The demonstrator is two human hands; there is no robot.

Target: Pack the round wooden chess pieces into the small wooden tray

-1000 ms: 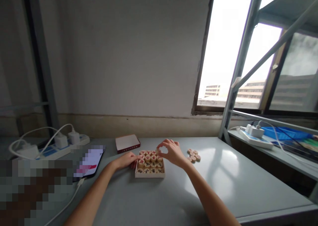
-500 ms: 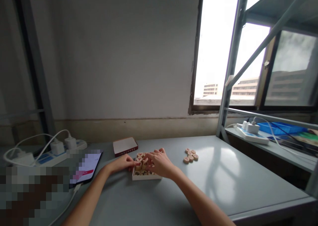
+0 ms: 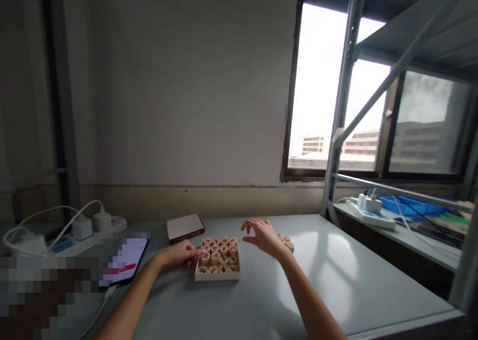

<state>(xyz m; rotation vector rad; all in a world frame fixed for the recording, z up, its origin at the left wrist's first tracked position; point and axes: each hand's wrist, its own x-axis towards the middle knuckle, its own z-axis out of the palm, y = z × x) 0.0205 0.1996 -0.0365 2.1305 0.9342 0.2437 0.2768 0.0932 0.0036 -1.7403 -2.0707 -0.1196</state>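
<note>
A shallow wooden box (image 3: 217, 276) full of round wooden chess pieces (image 3: 219, 252) with red and black marks lies on the grey table (image 3: 336, 280). My left hand (image 3: 179, 254) rests against the box's left side, fingers curled on its edge. My right hand (image 3: 263, 235) hovers just right of the box above the table, fingers spread and nothing in them. Behind that hand a small cluster of loose pieces (image 3: 287, 241) lies on the table, partly hidden by it.
A red-edged box lid (image 3: 184, 227) lies behind the box. A phone (image 3: 125, 258) on a cable sits to the left, with a power strip (image 3: 74, 235) and chargers beyond. A metal shelf rack (image 3: 392, 215) with a second power strip stands right, under the window.
My right hand has lifted off the pieces in the box and moved right toward the loose pieces, its fingers now spread. The left hand has stayed at the box's left side.
</note>
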